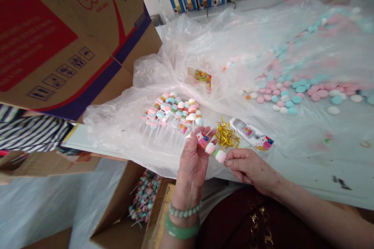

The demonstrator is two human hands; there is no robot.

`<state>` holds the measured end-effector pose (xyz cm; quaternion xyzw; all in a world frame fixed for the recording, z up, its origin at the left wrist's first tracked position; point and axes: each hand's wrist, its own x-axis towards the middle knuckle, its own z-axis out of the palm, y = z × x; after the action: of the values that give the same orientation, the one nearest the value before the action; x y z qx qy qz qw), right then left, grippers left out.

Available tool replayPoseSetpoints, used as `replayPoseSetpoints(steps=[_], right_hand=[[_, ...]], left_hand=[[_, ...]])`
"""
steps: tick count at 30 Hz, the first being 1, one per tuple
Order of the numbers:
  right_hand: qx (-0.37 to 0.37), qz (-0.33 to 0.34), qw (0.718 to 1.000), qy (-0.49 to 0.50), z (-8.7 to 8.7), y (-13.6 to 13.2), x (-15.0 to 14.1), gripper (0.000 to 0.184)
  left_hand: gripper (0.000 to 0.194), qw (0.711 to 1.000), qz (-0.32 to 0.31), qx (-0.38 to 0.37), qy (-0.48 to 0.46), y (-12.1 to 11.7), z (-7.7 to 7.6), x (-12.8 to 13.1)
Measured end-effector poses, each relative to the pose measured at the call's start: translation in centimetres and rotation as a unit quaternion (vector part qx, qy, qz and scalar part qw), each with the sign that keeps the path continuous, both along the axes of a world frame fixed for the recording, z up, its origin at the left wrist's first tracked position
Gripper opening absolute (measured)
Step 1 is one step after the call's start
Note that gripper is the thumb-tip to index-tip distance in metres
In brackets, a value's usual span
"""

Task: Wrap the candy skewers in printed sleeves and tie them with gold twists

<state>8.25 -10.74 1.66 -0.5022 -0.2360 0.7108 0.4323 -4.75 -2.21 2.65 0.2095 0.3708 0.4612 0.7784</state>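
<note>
My left hand is raised above the table's front edge, its fingers curled round a small printed wrapper bag. A candy skewer with pink, green and white pieces passes between the hands. My right hand pinches the skewer's near end. Just behind the fingers lies a bundle of gold twist ties. To its right sits a small stack of printed wrapper bags. A pile of finished candy skewers rests on the clear plastic sheet.
Loose pink, blue and white candies are spread on plastic at the right. A big cardboard box looms at the left. An open box of wrapped skewers stands below the table edge. A striped sleeve shows at far left.
</note>
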Motion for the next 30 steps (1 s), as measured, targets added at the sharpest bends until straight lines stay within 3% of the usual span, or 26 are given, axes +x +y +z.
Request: replayPoseSetpoints(steps=[6, 12, 16, 21, 27, 30], right_hand=[[-0.016, -0.009, 0.994, 0.112, -0.5, 0.4, 0.6, 0.018], [-0.045, 0.018, 0.963, 0.265, -0.9, 0.6, 0.8, 0.020], [-0.016, 0.004, 0.976, 0.217, -0.7, 0.6, 0.9, 0.017], [-0.013, -0.001, 0.990, 0.140, -0.5, 0.5, 0.9, 0.016], [0.003, -0.024, 0.997, 0.071, 0.0, 0.8, 0.2, 0.016], [-0.022, -0.010, 0.994, 0.102, 0.4, 1.1, -0.1, 0.017]], left_hand=[[0.032, 0.999, -0.032, -0.001, 0.026, -0.5, 0.0, 0.3], [0.034, 0.997, -0.074, -0.026, 0.011, -1.2, -0.1, 0.9], [0.034, 0.994, -0.098, -0.045, 0.008, -0.7, -0.1, 0.1], [0.038, 0.998, -0.043, -0.029, -0.036, 0.7, 0.7, -1.2], [0.025, 0.998, -0.020, -0.025, -0.048, 0.6, 0.8, -0.2], [0.023, 0.998, -0.016, -0.014, -0.052, 0.3, 0.7, 0.3]])
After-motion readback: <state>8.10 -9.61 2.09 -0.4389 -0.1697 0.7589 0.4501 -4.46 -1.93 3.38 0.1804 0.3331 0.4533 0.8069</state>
